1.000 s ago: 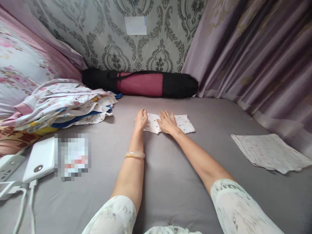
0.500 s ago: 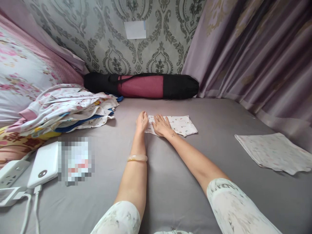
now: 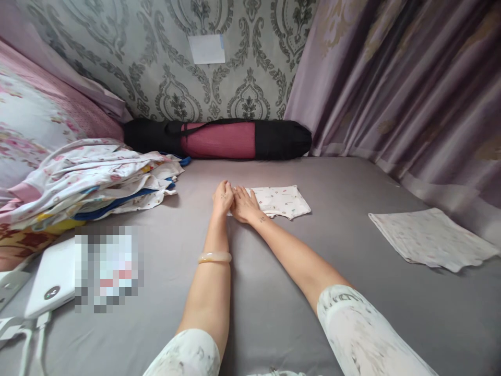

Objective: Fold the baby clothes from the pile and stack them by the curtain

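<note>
A white patterned cloth (image 3: 279, 199), folded into a long flat piece, lies on the grey sheet (image 3: 282, 271). My left hand (image 3: 223, 197) is at its left end, turned on edge, with the fingers closed together; whether they grip the cloth edge is hidden. Right beside it, my right hand (image 3: 245, 204) lies flat on the cloth's left part with its fingers a little apart, touching or nearly touching the left hand. Another folded patterned cloth (image 3: 434, 237) rests at the right.
A pile of clothes (image 3: 97, 177) lies at the left, near a white power bank (image 3: 55, 277) with cables and a pixelated item (image 3: 115, 269). A black and pink rolled bag (image 3: 219, 140) lies along the wall. Purple curtains (image 3: 391, 78) hang at the right.
My right hand has slid left along the cloth, up against my left hand, uncovering more of the cloth's middle. The whole view has shifted slightly.
</note>
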`<move>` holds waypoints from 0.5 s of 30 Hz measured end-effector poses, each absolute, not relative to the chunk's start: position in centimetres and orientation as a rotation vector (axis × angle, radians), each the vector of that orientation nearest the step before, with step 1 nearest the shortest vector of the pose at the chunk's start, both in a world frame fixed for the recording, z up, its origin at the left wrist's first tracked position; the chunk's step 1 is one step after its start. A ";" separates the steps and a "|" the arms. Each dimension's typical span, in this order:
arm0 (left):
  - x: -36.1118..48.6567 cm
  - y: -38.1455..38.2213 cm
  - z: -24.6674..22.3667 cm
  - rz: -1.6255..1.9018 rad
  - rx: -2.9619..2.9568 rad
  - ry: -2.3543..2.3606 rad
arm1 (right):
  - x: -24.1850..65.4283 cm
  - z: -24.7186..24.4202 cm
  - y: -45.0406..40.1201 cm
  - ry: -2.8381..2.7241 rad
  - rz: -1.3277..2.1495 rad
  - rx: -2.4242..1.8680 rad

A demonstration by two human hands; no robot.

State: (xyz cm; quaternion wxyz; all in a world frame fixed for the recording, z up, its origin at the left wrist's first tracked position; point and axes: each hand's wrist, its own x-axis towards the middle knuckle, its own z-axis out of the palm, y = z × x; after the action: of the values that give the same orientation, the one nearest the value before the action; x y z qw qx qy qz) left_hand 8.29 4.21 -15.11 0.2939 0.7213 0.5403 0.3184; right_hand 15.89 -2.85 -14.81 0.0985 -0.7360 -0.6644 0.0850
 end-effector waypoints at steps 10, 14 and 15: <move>10.6 1.6 -14.1 0.704 2.257 1.345 | 22.2 -12.9 -5.6 -1.716 0.143 -2.298; 12.1 -0.1 -14.3 0.527 2.497 1.177 | 24.6 -13.9 -7.3 -1.711 0.176 -2.377; 12.3 -0.3 -14.5 0.470 2.543 1.143 | 24.8 -14.2 -7.4 -1.717 0.176 -2.380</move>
State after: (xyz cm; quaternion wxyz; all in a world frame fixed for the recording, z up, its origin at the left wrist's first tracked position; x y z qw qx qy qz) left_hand 12.30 -0.30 -14.47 0.1566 0.8883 0.3993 0.1643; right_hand 24.77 -7.43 -14.24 0.1009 -0.8054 -0.5810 0.0597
